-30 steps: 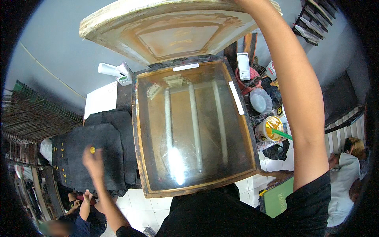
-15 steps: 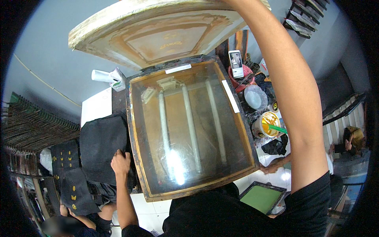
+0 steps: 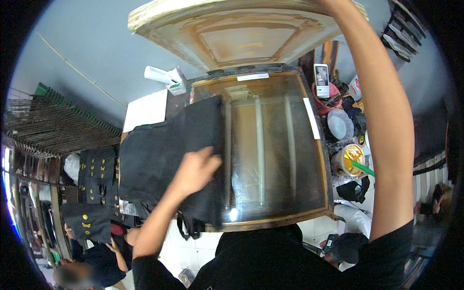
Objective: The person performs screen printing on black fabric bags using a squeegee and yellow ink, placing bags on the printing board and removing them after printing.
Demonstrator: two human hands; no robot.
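My left hand (image 3: 197, 170) grips a black fabric bag (image 3: 159, 152) and lies across its top. The bag's right part covers the left side of a glass-topped table (image 3: 270, 159); its left part lies beyond the table's edge. A dark strap (image 3: 188, 227) dangles from its near edge. Above, my right hand (image 3: 333, 6) is at the upper edge of a raised screen printing frame (image 3: 246, 41), its fingers mostly cut off by the picture's rim. The frame's underside shows a faint yellow print. Pale tubes (image 3: 261, 150) show under the glass.
At right stand a phone (image 3: 321, 79), a plastic tub (image 3: 340, 124) and a cup of yellow ink (image 3: 350, 159) with a green stick. At lower left another person holds a printed black bag (image 3: 87, 222). A white sheet (image 3: 145, 110) and paper roll (image 3: 159, 75) lie far left.
My left hand has drawn the black bag rightward from beside the table onto the glass. The view has shifted; my right hand still keeps the frame raised.
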